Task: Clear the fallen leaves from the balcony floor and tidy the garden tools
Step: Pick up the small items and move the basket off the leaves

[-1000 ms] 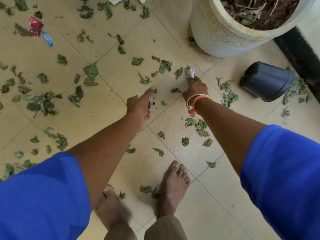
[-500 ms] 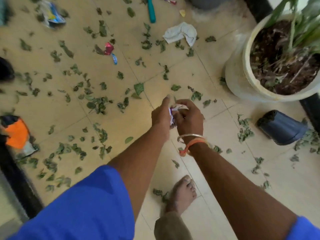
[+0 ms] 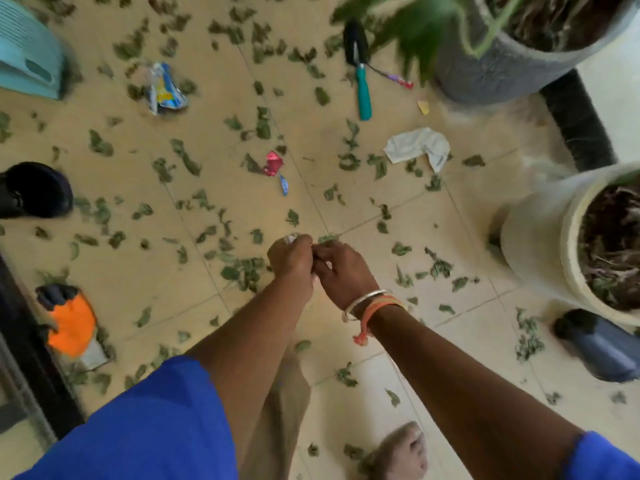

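Dry green leaves [image 3: 242, 271] lie scattered over the beige tiled floor [image 3: 214, 313]. My left hand [image 3: 291, 259] is a fist held above the floor at the centre, with a small whitish scrap [image 3: 289, 239] poking out of its top. My right hand [image 3: 344, 270], with bangles at the wrist, presses against it, its fingertips pinched at the same bundle. A trowel with a teal handle [image 3: 363, 95] lies at the back, next to a thin purple-and-red stick [image 3: 394, 77]. An orange and black glove [image 3: 71, 323] lies at the left.
A white planter [image 3: 540, 237] and a grey planter [image 3: 502, 71] stand at the right, with a dark pot [image 3: 602, 344] on its side. Crumpled white paper [image 3: 417, 145], a red wrapper [image 3: 273, 163], a blue wrapper [image 3: 164, 88], a teal bin [image 3: 27, 53] and a black pot [image 3: 34, 188] sit around.
My right hand lifted a white scrap off the floor and joined my left hand. Both hands rose, and my view swung up and back to take in more floor.
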The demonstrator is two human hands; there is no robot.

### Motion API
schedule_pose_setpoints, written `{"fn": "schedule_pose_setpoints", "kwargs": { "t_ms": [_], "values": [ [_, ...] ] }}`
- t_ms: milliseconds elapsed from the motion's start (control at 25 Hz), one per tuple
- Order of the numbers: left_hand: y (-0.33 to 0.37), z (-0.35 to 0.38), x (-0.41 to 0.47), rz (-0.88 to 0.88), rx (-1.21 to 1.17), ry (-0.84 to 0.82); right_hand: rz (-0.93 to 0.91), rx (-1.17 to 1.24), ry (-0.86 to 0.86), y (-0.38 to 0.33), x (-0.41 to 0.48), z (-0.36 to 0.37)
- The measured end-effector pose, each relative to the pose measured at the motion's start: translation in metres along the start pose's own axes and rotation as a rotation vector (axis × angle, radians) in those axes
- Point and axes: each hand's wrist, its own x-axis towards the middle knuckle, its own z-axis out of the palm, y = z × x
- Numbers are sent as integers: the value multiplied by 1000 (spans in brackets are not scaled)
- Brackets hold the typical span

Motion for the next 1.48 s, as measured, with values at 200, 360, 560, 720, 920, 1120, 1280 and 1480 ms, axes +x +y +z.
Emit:
{"fn": "schedule_pose_setpoints", "kwargs": {
  "t_ms": [200, 360, 560, 720, 920, 1120, 1280, 1480],
  "values": [
    [67, -52, 71, 74, 105, 54, 147, 261, 82, -37, 75, 20],
    [84, -72, 122, 99, 57, 53, 298, -116, 92, -22, 139, 36],
    [71, -69, 166, 50, 66, 8, 292, -292, 77, -14, 206, 65],
    [54, -57, 182, 32, 33, 14, 226, -362, 122, -8, 237, 86],
    [50, -52, 174, -6, -13, -4, 152, -335, 230, -11, 250, 82],
    [54, -47, 171, -21, -67, -48, 116, -374, 129, -4, 280, 70],
    [55, -39, 168, -34, -71, -79, 125, -440, 113, 1, 284, 63],
    [58, -25, 160, -40, -147, -95, 185, -310, 165, 6, 279, 57]
  ]
}}
